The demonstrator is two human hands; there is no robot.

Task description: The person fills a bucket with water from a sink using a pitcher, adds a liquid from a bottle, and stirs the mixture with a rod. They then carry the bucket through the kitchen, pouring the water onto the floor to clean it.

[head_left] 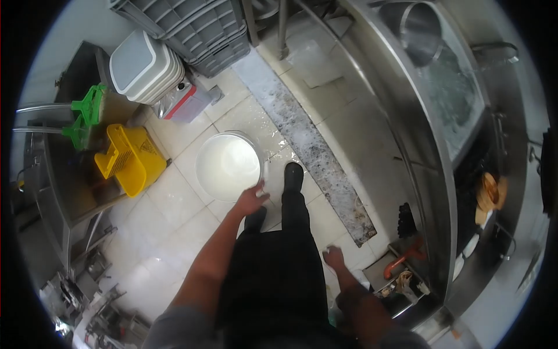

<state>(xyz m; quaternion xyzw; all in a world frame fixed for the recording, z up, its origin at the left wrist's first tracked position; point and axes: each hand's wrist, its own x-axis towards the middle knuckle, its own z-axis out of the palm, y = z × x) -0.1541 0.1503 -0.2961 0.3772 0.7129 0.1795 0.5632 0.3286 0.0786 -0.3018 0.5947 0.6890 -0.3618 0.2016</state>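
Observation:
A round white bucket [229, 166] stands on the wet tiled floor in front of my boots, its inside pale and milky with a bright reflection. My left hand [252, 199] reaches down to the bucket's near right rim. Its fingers are apart, and nothing shows in them. Lower and to the right, my right hand [333, 256] hangs beside my leg with its fingers curled in. No object shows in that hand, and the floor drain strip lies just past it.
A foamy drain strip [308, 139] runs along the steel sink unit [401, 116] on the right. Left of the bucket stand a yellow mop wringer [136, 160] and green-headed brushes [87, 107]. Stacked white containers [142, 67] and grey crates [197, 29] are at the back.

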